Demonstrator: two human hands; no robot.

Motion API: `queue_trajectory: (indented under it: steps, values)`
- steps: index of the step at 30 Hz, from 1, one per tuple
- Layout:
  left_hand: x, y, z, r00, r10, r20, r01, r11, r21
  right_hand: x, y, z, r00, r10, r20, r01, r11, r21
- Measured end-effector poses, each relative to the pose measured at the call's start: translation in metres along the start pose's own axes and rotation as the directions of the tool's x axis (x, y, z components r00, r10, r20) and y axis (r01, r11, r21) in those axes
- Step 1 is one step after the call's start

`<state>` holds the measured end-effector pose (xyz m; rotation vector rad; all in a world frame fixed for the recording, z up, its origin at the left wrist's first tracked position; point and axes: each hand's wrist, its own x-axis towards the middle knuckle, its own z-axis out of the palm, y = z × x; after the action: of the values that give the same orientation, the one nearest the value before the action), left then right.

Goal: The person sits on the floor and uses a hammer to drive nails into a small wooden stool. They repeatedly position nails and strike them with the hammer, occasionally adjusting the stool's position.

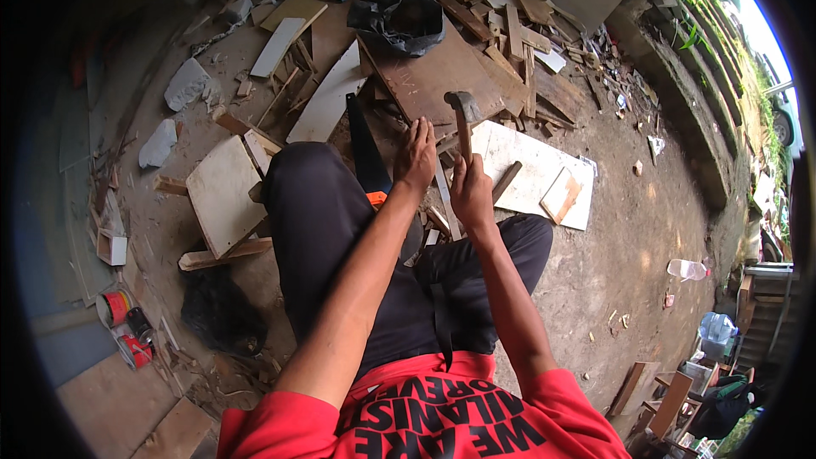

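My right hand (472, 193) is closed around the wooden handle of a hammer (464, 123), whose metal head points up over the near part of a brown board (442, 68). Beside it, my left hand (416, 157) has its fingers stretched out against the near edge of that board; its thumb and palm side are hidden. A handsaw (365, 149) with a dark blade and an orange handle lies between my left knee and left forearm. To the right of the hammer is a white panel (531, 166) with a small piece of wood (561, 195) on it.
A black plastic bag (397, 21) sits at the board's far end amid wood scraps. Left of my knee stands a small wooden stool (225, 191). Red cans (136, 350) lie farther left. Plastic bottles (687, 270) and a concrete ledge (680, 102) are on the right.
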<state>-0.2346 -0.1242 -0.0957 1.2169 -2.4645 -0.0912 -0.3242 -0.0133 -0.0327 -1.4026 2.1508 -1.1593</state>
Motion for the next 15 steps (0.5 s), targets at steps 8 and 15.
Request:
queue_trajectory:
  steps: [8,15]
  values:
    - [-0.001,-0.003,0.006,0.997,-0.002,-0.074,0.002,1.000,-0.003,-0.002,0.002,0.001,0.996,-0.019,-0.092,0.025,0.997,0.071]
    - [0.001,0.003,0.003,1.000,0.012,-0.017,-0.011,0.996,0.093,-0.001,0.031,0.008,1.000,0.028,0.015,-0.027,0.999,-0.036]
